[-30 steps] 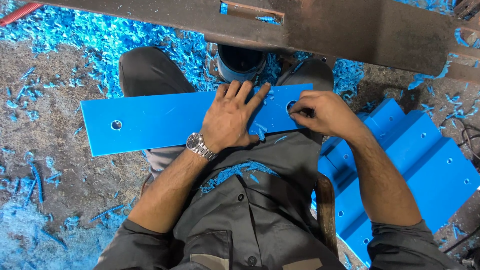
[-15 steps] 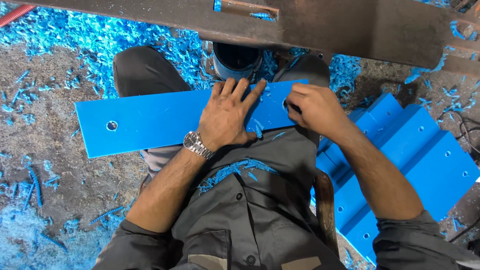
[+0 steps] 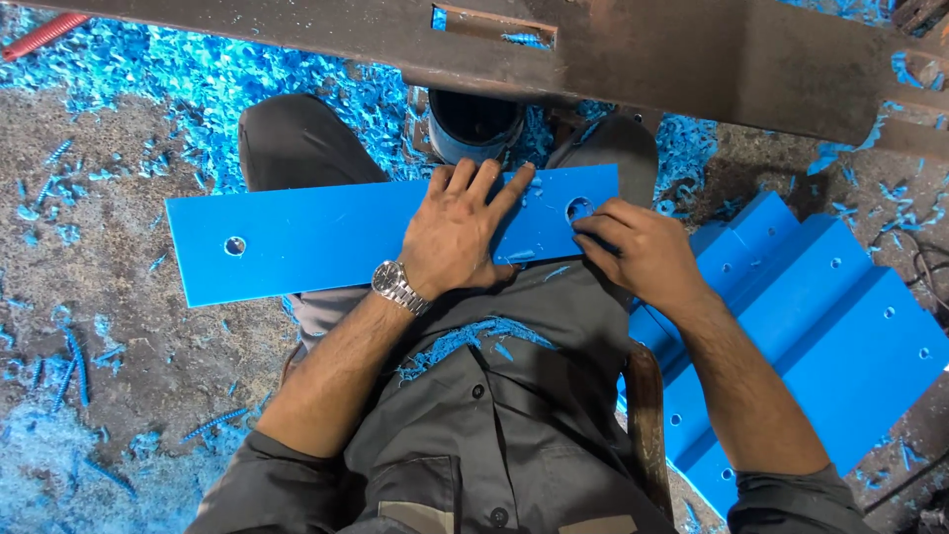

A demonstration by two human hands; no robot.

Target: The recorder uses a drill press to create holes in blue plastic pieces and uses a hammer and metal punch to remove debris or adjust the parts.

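A long blue plastic plate [image 3: 316,242] lies across my lap, with a round hole near each end. My left hand [image 3: 457,235], a metal watch on its wrist, presses flat on the plate's middle with fingers spread. My right hand [image 3: 638,252] rests at the plate's right end. Its fingers are curled at the edge of the right hole [image 3: 578,209]. I cannot tell whether anything small is in those fingers.
A stack of blue drilled plates [image 3: 820,326] leans at my right. A dark rusty metal beam [image 3: 692,49] crosses the top, with a blue cylinder [image 3: 474,133] under it. Blue shavings [image 3: 148,89] litter the floor. A red-handled item [image 3: 44,32] lies at the far left.
The plate shifted slightly left, then back right. My right hand drew down a little, leaving the right hole more exposed. My left hand stays pressed on the plate.
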